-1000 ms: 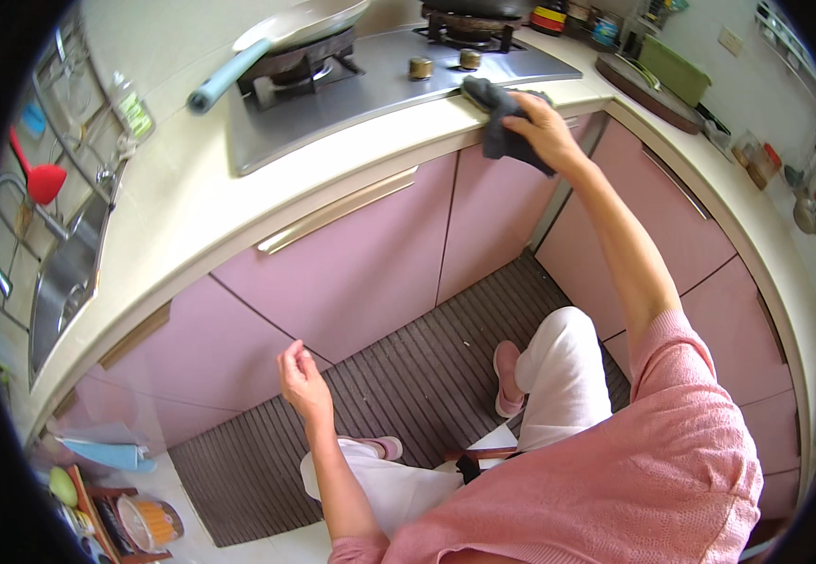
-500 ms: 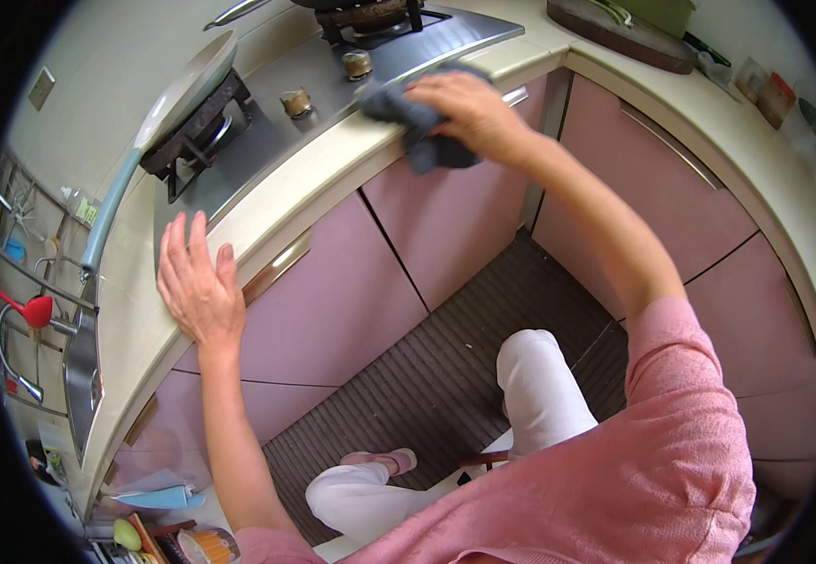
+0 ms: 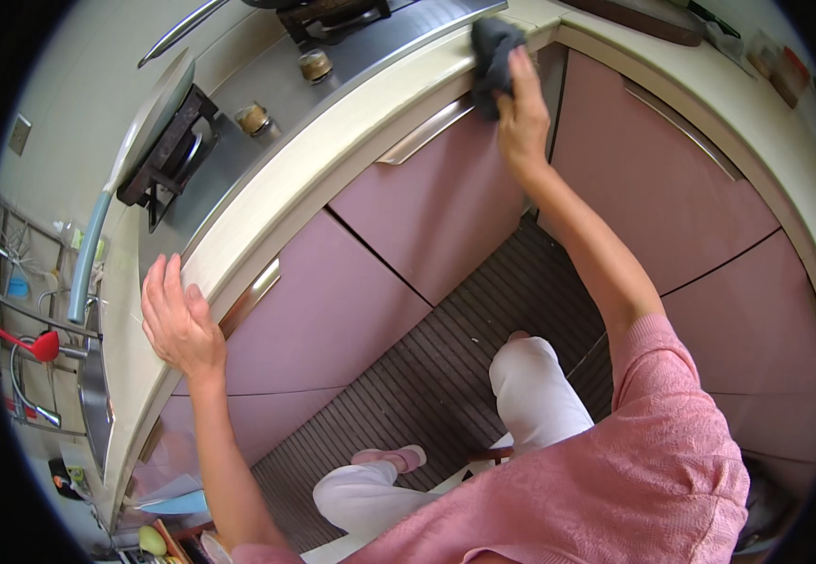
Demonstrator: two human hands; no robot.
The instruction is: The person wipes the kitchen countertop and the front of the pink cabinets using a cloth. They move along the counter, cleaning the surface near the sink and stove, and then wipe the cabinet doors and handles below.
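My right hand [image 3: 525, 122] is closed on a dark grey cloth [image 3: 495, 66], which lies over the front edge of the cream countertop [image 3: 375, 103] near its inner corner. Part of the cloth hangs down over the front of the counter. At the left, my left hand [image 3: 178, 320] rests flat on the counter edge with its fingers stretched out, holding nothing. Beyond it is the steel gas stove [image 3: 281, 127] with two brass-coloured knobs. A pan with a pale blue handle [image 3: 91, 254] leans over the left burner, its handle reaching toward me.
Pink cabinet doors [image 3: 304, 310] with metal handles run below the counter. A sink [image 3: 98, 404] and a rack with a red ladle [image 3: 43, 346] are at the left. A brown round board [image 3: 647, 21] lies at the far right. Dark ribbed matting [image 3: 370, 414] covers the floor.
My right hand has carried the cloth to the right along the counter edge, toward the corner. The left hand still rests on the counter. The whole view has shifted slightly.
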